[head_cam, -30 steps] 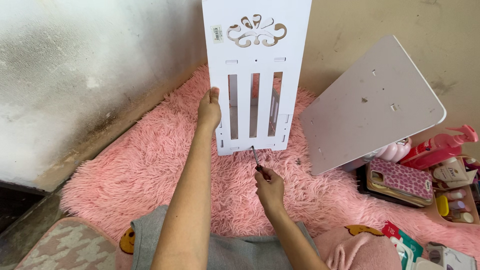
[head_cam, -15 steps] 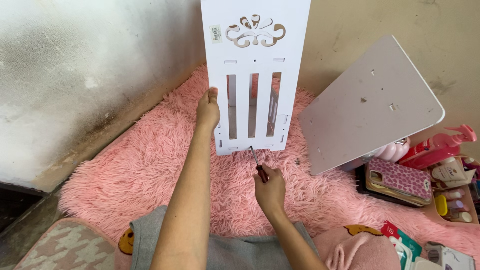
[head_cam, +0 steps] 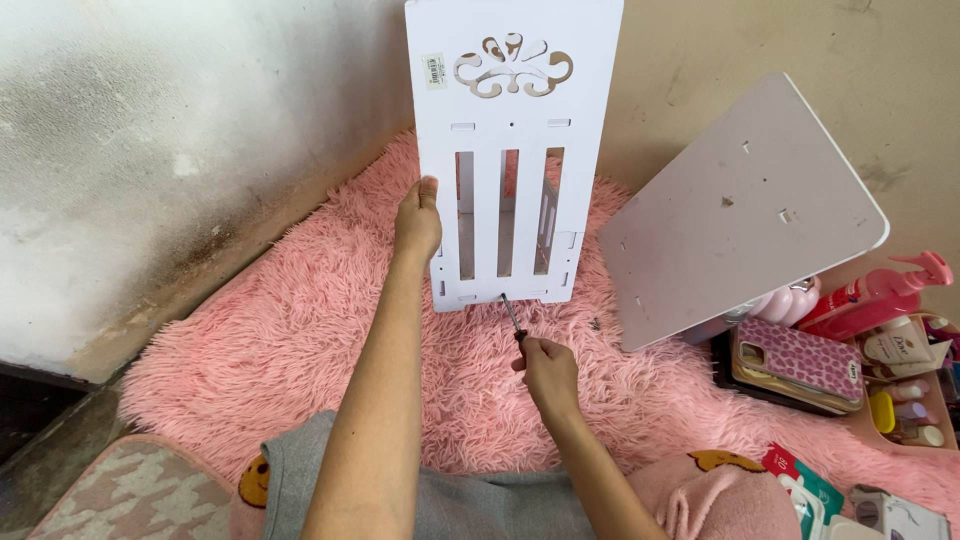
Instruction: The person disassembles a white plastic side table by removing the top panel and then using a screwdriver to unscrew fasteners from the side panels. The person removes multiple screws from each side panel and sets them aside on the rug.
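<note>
Head cam: right hand [head_cam: 550, 375] has slid back a touch since a second ago, fingers pinching the screwdriver [head_cam: 513, 318] with its tip at the bottom edge of the white slatted panel [head_cam: 510, 160], left hand [head_cam: 418, 218] gripping its left edge, standing on the pink rug [head_cam: 290, 330] near the wall corner.

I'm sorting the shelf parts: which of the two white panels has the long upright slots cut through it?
The upright panel that the left hand grips by its edge: three long slots and a scroll cutout. The tilted panel to its right is solid, with only small holes.
</note>
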